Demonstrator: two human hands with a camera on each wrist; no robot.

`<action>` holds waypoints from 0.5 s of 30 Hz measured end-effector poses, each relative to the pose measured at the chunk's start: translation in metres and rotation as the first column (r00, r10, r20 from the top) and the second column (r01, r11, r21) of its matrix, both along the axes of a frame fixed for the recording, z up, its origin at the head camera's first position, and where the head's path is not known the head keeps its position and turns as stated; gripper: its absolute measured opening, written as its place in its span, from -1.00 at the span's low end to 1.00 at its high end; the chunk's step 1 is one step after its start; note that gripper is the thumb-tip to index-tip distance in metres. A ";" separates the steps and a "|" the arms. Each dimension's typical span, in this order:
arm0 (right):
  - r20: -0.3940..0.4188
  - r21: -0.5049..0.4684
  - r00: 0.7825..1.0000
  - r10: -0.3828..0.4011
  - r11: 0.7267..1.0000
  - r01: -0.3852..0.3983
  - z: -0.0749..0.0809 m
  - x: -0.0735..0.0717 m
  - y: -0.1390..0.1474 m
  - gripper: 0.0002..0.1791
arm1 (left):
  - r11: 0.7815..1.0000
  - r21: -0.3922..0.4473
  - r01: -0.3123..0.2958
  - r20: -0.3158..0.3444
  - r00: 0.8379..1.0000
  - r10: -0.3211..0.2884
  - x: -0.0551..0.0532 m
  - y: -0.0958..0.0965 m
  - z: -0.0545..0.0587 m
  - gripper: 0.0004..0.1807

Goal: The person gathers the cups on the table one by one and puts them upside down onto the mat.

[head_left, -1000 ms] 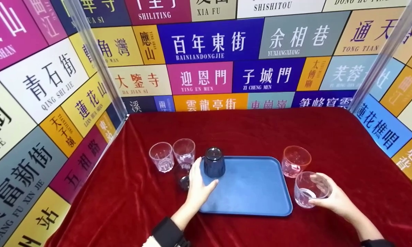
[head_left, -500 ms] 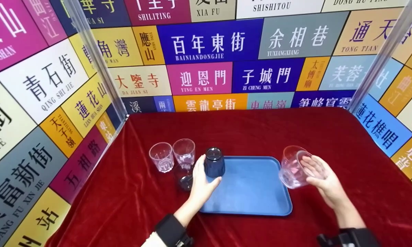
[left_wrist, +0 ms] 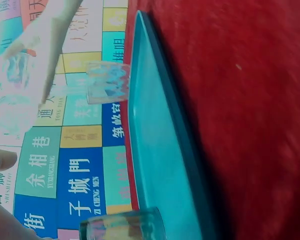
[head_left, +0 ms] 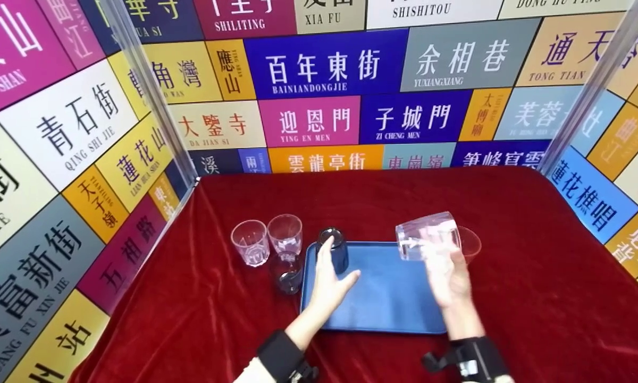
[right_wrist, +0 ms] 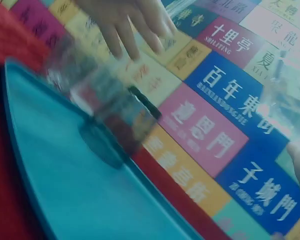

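My right hand (head_left: pixel 446 276) grips a clear glass (head_left: pixel 425 231), tipped nearly onto its side above the right part of the blue tray (head_left: pixel 388 298). In the left wrist view this clear glass (left_wrist: pixel 15 75) is washed out by glare. A dark glass (head_left: pixel 342 260) stands upside down at the tray's left end, its thick base uppermost. Beside and partly in front of it is my left hand (head_left: pixel 329 284), fingers extended and thumb spread. The right wrist view has the left hand (right_wrist: pixel 127 22) raised over the dark glass (right_wrist: pixel 127 120), apart from it.
Left of the tray stand two clear glasses (head_left: pixel 250 244) and a second dark glass (head_left: pixel 287 274). An orange-rimmed glass (head_left: pixel 470 244) is partly hidden behind the right hand. Red cloth (head_left: pixel 537 298) covers the table, and sign-printed panels (head_left: pixel 324 64) rise behind and at the sides.
My right hand has lifted the clear glass from right of the tray, carried it left over the tray and tipped it over. My left hand has shifted slightly right, off the dark glass's side.
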State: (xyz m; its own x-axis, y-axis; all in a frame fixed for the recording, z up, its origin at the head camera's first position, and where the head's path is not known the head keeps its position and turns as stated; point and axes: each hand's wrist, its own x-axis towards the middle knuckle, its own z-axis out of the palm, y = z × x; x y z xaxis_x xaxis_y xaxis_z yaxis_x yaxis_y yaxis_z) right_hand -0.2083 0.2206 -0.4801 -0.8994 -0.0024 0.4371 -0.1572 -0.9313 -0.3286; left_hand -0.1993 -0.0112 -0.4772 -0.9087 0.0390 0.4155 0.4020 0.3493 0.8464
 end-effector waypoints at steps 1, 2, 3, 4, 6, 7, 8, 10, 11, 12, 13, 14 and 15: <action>0.029 -0.080 0.999 0.030 0.996 -0.027 -0.003 0.001 -0.004 -0.57 | 1.000 0.008 0.008 0.003 1.000 -0.008 0.000 0.003 0.001 -0.11; 0.053 -0.144 0.997 0.054 0.988 -0.046 -0.005 0.002 -0.006 -0.59 | 1.000 0.016 0.015 0.006 1.000 -0.015 0.001 0.006 0.002 -0.11; 0.066 -0.187 0.996 0.067 0.981 -0.054 -0.008 0.002 -0.009 -0.57 | 0.999 0.024 0.022 0.010 1.000 -0.022 0.002 0.009 0.003 -0.11; 0.082 -0.222 0.995 0.065 0.974 -0.046 -0.011 0.003 -0.012 -0.56 | 0.999 0.032 0.031 0.012 0.999 -0.032 0.002 0.011 0.004 -0.11; 0.090 -0.280 0.993 0.073 0.959 -0.046 -0.015 0.004 -0.017 -0.53 | 0.998 0.048 0.048 0.022 0.999 -0.049 0.003 0.017 0.006 -0.11; 0.093 -0.295 0.993 0.078 0.954 -0.047 -0.017 0.005 -0.019 -0.52 | 0.997 0.055 0.059 0.025 0.998 -0.060 0.003 0.019 0.007 -0.11; 0.086 -0.287 0.994 0.074 0.957 -0.047 -0.018 0.006 -0.022 -0.50 | 0.996 0.063 0.069 0.031 0.997 -0.071 0.002 0.022 0.008 -0.10; 0.076 -0.274 0.995 0.072 0.961 -0.048 -0.019 0.006 -0.027 -0.45 | 0.993 0.079 0.090 0.040 0.995 -0.093 0.001 0.028 0.010 -0.10; 0.072 -0.272 0.994 0.078 0.961 -0.056 -0.019 0.006 -0.030 -0.44 | 0.991 0.087 0.099 0.044 0.994 -0.103 0.000 0.030 0.011 -0.09; 0.066 -0.276 0.994 0.087 0.959 -0.066 -0.020 0.006 -0.033 -0.44 | 0.988 0.105 0.112 0.047 0.992 -0.117 -0.001 0.033 0.012 -0.09; 0.064 -0.285 0.993 0.100 0.955 -0.078 -0.019 0.006 -0.036 -0.43 | 0.985 0.122 0.123 0.050 0.990 -0.129 -0.003 0.036 0.013 -0.08; 0.064 -0.303 0.991 0.118 0.948 -0.094 -0.019 0.007 -0.038 -0.41 | 0.982 0.140 0.130 0.055 0.989 -0.139 -0.004 0.039 0.015 -0.07; 0.069 -0.320 0.988 0.135 0.942 -0.107 -0.019 0.007 -0.041 -0.39 | 0.978 0.157 0.137 0.060 0.987 -0.147 -0.005 0.042 0.016 -0.07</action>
